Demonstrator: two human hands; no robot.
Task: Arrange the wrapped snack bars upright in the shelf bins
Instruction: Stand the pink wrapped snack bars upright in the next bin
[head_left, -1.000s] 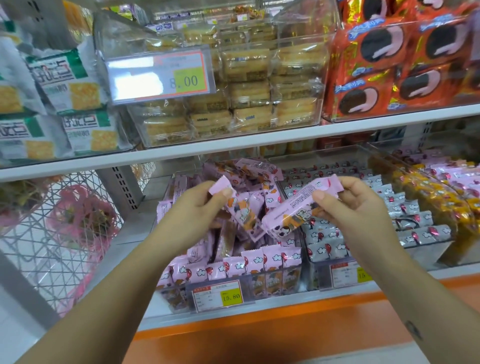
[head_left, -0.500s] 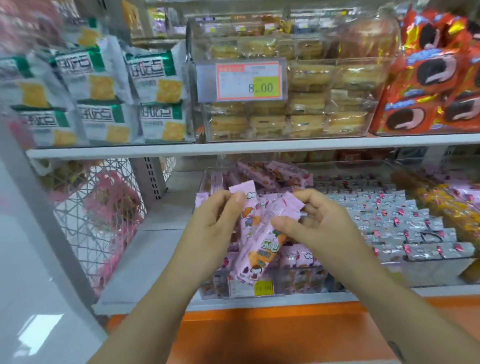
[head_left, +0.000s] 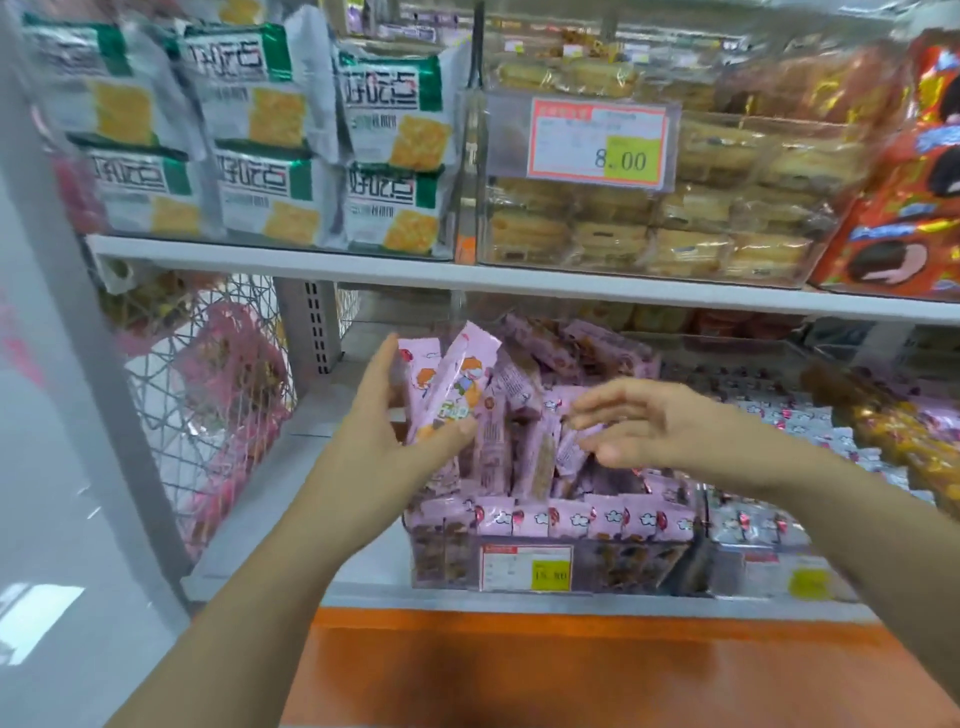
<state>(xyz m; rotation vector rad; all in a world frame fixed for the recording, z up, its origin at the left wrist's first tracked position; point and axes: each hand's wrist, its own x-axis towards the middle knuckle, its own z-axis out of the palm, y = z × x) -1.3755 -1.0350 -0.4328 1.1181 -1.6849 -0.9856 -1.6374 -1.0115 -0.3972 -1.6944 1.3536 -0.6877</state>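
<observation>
- The lower shelf (head_left: 260, 519) carries the clear bin (head_left: 597, 566), at 6 o'clock of the 8.00 price tag (head_left: 597, 140).
- Pink snack bars (head_left: 524, 457) fill the bin: the front row is upright, those behind lean in a jumble.
- Left hand (head_left: 384, 441), at the bin's 10 o'clock: its grip pinches the held bars (head_left: 447, 384), which are tilted but nearly upright.
- Right hand (head_left: 649, 431), at 3 o'clock of the left: grip spread, holding nothing.
- The bars are likely light, in slippery film, and brittle inside; take them mid-length by the long edges.
</observation>
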